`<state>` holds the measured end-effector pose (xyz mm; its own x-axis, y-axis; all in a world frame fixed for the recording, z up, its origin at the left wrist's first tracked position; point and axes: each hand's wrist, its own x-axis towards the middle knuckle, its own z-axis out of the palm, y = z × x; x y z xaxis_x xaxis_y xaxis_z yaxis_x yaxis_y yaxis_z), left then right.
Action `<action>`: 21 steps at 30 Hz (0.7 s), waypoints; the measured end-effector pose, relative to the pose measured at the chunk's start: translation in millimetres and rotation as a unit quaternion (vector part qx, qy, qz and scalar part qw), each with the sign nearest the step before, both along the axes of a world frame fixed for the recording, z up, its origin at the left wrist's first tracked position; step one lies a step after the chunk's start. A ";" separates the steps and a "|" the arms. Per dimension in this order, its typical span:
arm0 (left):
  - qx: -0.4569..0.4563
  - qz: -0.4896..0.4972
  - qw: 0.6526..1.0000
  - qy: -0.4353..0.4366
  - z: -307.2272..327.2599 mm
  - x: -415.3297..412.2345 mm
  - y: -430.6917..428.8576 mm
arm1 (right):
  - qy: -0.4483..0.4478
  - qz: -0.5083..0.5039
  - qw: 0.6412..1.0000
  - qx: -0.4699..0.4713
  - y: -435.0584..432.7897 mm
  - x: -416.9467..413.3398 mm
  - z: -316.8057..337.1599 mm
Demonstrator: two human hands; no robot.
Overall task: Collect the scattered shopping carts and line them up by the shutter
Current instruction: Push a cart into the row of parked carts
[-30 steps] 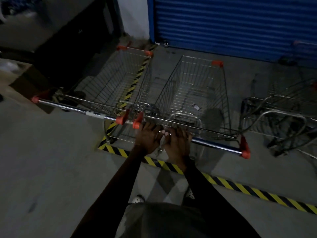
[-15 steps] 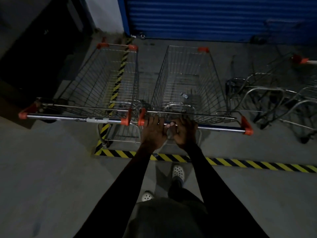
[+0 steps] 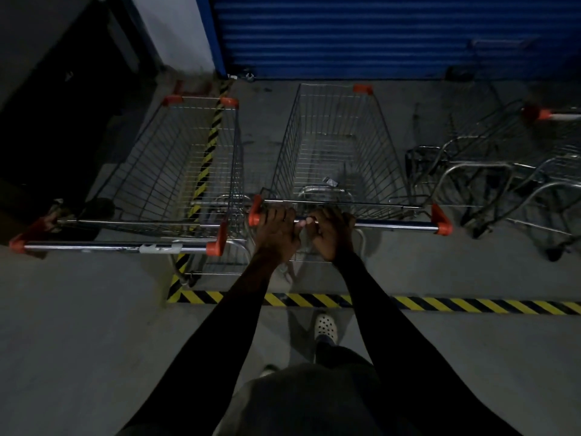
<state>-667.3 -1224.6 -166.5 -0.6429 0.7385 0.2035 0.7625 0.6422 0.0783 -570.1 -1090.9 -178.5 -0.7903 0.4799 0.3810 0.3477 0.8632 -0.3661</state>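
Head view: gripping the handle bar (image 3: 393, 227) of a shopping cart (image 3: 333, 146) at twelve o'clock, left hand (image 3: 276, 236) and right hand (image 3: 330, 236) curled round it, close together near its left end. Nosed toward the blue shutter (image 3: 393, 36). Just beside, at ten o'clock, second cart (image 3: 176, 158); at two o'clock, nested carts (image 3: 490, 177).

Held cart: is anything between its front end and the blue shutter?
Nothing visible: only bare floor lies between the held cart and the shutter. A parked cart flanks its left, more carts its right.
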 end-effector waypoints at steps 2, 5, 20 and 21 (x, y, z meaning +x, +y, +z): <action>-0.041 0.004 0.999 -0.016 1.6 -6.6 12.8 | -0.010 0.004 1.000 -0.022 14.4 -7.5 -1.5; -0.035 0.004 0.999 -0.015 4.3 -16.4 29.3 | -0.031 0.008 0.999 -0.044 33.0 -21.2 -2.5; 0.048 0.016 0.996 -0.074 5.0 -53.3 32.9 | -0.064 0.044 0.997 -0.022 47.0 -64.7 1.5; 0.062 0.013 0.996 -0.065 4.9 -51.8 29.3 | -0.057 0.045 0.997 -0.015 43.5 -63.5 0.6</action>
<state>-719.1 -1195.4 -161.6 -0.6884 0.6958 0.2049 0.7239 0.6411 0.2550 -633.6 -1047.4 -177.8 -0.8685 0.4140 0.2726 0.3096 0.8825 -0.3539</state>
